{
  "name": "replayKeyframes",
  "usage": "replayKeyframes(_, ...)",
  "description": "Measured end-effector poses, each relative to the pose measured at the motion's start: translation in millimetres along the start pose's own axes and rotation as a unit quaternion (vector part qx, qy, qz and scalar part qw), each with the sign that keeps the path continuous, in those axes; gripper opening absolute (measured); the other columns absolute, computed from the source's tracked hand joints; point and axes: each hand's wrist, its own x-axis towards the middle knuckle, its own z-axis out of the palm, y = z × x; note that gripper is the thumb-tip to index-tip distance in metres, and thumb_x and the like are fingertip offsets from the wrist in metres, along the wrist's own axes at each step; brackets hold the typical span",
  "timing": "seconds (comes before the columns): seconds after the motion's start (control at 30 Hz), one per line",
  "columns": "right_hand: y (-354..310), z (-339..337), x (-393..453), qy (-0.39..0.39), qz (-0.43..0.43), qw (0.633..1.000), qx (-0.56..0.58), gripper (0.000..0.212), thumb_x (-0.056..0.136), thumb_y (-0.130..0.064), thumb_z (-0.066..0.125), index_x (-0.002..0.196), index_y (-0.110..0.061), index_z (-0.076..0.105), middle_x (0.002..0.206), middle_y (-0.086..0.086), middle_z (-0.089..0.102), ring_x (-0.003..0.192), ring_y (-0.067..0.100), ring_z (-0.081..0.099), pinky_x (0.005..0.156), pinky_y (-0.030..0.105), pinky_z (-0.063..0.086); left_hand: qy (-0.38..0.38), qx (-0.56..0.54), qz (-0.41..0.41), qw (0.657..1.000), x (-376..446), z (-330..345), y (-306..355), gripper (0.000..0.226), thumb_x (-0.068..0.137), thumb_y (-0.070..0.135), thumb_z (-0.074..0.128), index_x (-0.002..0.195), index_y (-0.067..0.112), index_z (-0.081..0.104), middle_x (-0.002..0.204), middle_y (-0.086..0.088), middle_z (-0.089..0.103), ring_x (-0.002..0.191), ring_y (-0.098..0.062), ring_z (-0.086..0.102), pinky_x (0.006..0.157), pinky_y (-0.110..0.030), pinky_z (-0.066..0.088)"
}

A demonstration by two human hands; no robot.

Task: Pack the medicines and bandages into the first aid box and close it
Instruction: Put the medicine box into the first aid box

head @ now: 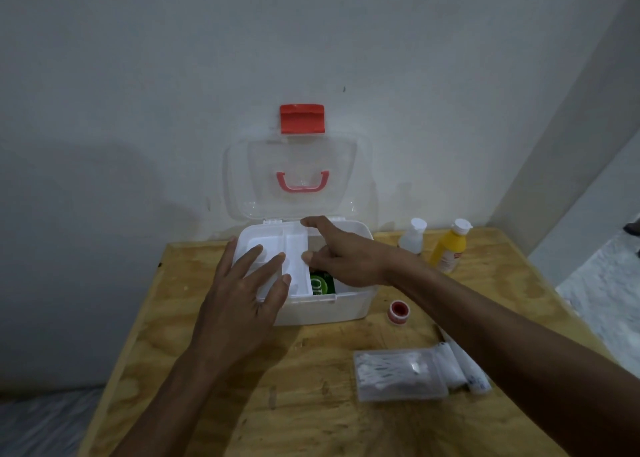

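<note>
So, front of the table to the back wall:

1. Closest on the right, a clear zip bag of cotton swabs lies flat on the plywood table, with a white tube just beside it, partly tucked under its right edge.
2. A bit further back, a small red tape roll sits alone just right of the box.
3. Left hand: fingers spread and straight, lying over the left edge of the white inner tray. Not curled round anything.
4. Right hand reaches across the open first aid box. Thumb and forefinger sit at the tray's right edge, but I can't tell whether they're actually pinching it.
5. The tray covers the left part of the box. In the gap to its right, a green packet shows down inside.
6. Behind on the right, a clear bottle and a yellow bottle stand upright near each other.
7. Furthest back, the clear lid stands open against the wall, red latch on top.
</note>
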Motion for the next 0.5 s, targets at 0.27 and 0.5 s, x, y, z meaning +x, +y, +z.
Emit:
replayKeyframes(0.27,-1.9,5.1,-3.5,0.004,-0.021,0.999,-0.027,0.058,0.103,-0.034,0.046,0.151,-0.028,0.014,0.097,-0.005,0.068,0.1,0.021,0.066,0.099,0.042,0.05,0.0,0.009,-0.003,1.0,0.4,2.0,-1.0,0.065,0.085,0.068,0.026,0.135,0.037,0.054,0.154,0.009,0.035,0.148,-0.015,0.016,0.11,-0.037,0.016)
replayKeyframes(0.5,-0.2,3.4,-0.2,-0.008,-0.002,1.0,-0.022,0.051,0.104,-0.03,0.042,0.149,-0.026,0.018,0.086,-0.006,0.064,0.101,0.022,0.064,0.1,0.043,0.048,-0.001,0.011,0.002,1.0,-0.3,0.0,0.3,0.064,0.086,0.067,0.026,0.135,0.037,0.054,0.154,0.009,0.036,0.148,-0.014,0.012,0.11,-0.034,0.014)
